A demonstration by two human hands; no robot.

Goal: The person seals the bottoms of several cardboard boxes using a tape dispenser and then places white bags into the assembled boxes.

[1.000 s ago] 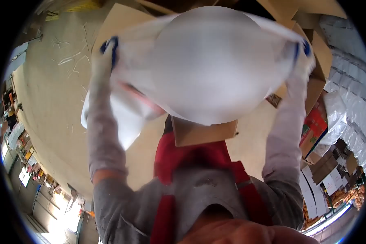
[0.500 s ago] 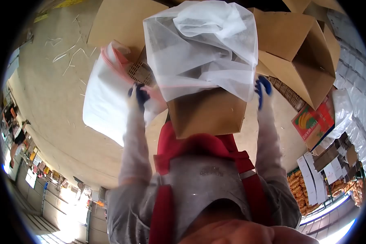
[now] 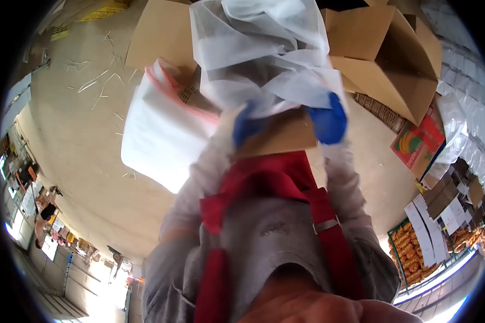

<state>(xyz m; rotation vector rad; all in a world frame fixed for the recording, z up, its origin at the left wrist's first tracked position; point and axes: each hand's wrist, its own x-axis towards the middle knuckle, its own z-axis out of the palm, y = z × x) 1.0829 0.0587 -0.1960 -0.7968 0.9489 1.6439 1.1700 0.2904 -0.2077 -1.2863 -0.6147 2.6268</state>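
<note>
Your left hand (image 3: pixel 248 126) and right hand (image 3: pixel 328 119) are both closed on the lower edge of the white plastic bag (image 3: pixel 264 48) draped over the near cardboard box (image 3: pixel 285 139).

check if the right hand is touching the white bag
Touching. Head view: the right hand grips the white bag at its lower edge.

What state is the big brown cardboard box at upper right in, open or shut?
Open: the brown cardboard box has its flaps spread, inside showing.
</note>
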